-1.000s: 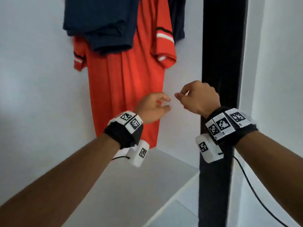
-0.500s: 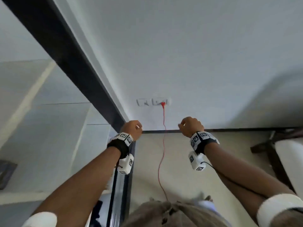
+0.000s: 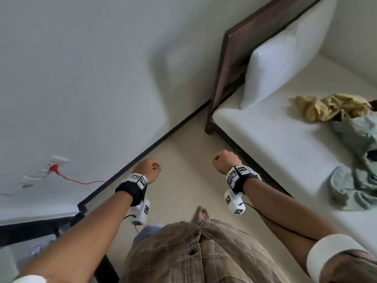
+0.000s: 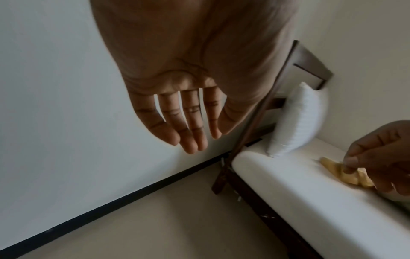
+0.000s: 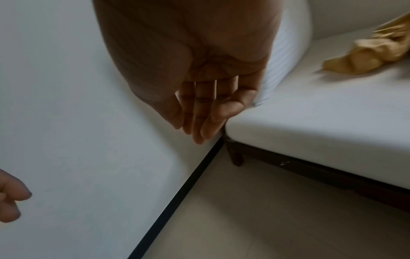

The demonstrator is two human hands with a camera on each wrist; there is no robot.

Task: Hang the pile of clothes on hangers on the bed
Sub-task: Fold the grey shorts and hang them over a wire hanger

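- A red cable (image 3: 78, 181) runs from a white wall socket (image 3: 55, 162) down the pale grey wall, at the far left of the head view.
- A black skirting strip (image 3: 142, 154) lines the foot of that wall, above the cream floor (image 3: 183, 160).
- The left hand (image 3: 150, 170) hangs in the air over the floor; the left wrist view shows its fingers (image 4: 190, 126) loose and nearly straight, with nothing in them.
- The right hand (image 3: 225, 161) hangs level with it, just beside the bed edge, fingers (image 5: 204, 112) relaxed and slightly bent, also empty.
- The dark brown wooden bed (image 3: 230, 139) with a white mattress stands to the right, its headboard against the wall.
- A white striped pillow (image 3: 281, 58) leans upright on the headboard.
- The crumpled mustard-yellow garment (image 3: 330, 107) lies on the mattress near the pillow, well apart from both hands.
- The rumpled pale green garments (image 3: 355, 180) lie just beside it, towards the right edge.
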